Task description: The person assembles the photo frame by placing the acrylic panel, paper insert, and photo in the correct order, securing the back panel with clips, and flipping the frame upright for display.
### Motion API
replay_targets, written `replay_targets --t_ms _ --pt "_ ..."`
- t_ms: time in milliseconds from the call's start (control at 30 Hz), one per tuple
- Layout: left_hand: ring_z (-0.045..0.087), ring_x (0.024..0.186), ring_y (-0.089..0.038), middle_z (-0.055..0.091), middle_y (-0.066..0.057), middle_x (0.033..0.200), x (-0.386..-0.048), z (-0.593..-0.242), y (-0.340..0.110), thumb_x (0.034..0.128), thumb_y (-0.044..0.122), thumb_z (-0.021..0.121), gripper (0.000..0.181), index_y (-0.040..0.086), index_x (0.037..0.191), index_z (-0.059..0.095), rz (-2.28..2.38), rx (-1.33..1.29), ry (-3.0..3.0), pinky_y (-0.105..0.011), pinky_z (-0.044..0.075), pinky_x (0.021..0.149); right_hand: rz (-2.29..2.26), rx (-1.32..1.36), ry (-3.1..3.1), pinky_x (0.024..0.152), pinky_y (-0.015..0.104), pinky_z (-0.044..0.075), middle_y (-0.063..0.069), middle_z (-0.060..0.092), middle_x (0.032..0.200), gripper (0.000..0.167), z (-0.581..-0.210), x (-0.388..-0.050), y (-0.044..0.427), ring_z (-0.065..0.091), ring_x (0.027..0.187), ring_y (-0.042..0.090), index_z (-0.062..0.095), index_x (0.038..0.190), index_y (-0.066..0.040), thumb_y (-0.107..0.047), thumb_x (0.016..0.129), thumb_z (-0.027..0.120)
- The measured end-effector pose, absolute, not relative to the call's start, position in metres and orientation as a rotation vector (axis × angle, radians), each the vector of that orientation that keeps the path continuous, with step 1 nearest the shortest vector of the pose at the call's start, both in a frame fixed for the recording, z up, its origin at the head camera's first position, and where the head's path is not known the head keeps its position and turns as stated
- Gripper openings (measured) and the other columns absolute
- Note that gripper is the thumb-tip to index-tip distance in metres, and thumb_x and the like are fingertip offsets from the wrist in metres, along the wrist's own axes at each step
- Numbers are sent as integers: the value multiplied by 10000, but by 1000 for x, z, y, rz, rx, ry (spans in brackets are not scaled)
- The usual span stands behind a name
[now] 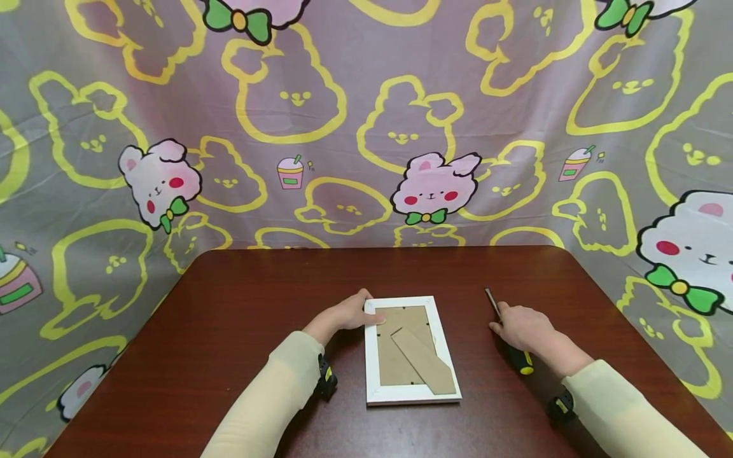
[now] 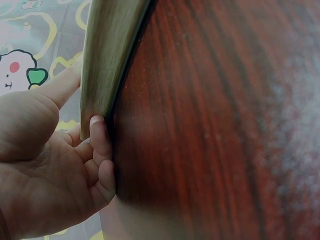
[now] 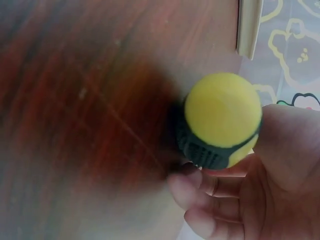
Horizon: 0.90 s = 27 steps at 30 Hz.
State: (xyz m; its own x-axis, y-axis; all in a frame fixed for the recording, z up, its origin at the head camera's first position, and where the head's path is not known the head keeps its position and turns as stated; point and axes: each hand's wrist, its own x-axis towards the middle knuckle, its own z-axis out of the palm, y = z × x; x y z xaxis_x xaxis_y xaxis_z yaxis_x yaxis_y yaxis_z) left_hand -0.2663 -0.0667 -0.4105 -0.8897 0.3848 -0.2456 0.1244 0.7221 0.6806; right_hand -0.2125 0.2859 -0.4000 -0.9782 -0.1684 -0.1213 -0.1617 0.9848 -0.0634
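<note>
A picture frame (image 1: 371,362) with a white border lies face down on the table, its brown backing board (image 1: 395,362) and slanted stand leg (image 1: 424,362) showing. My left hand (image 1: 348,312) grips its upper left side, thumb on the back. In the left wrist view, fingertips touch the frame's side edge (image 2: 111,60) near a corner. To the right of the frame, my right hand (image 1: 527,327) holds a screwdriver (image 1: 523,362), its metal shaft pointing away and slightly left. The right wrist view shows the yellow end of the black handle (image 3: 222,107); part of the grip is hidden by the hand.
The dark red-brown wooden table (image 1: 275,280) extends around both hands, with its far edge near a patterned curtain (image 1: 343,146). That curtain also hangs along the left and right sides. Black devices are strapped on both wrists over light sleeves (image 1: 269,388).
</note>
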Motion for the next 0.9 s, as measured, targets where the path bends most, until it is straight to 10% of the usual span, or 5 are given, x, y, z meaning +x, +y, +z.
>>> replay_targets --t_ms 900 --pt "490 803 -191 522 -64 900 -266 -410 -68 888 321 726 440 52 1113 460 966 417 2557 -315 409 720 70 -313 3188 456 376 442 32 454 529 525 -377 -210 260 498 477 206 534 1228 91 -312 915 656"
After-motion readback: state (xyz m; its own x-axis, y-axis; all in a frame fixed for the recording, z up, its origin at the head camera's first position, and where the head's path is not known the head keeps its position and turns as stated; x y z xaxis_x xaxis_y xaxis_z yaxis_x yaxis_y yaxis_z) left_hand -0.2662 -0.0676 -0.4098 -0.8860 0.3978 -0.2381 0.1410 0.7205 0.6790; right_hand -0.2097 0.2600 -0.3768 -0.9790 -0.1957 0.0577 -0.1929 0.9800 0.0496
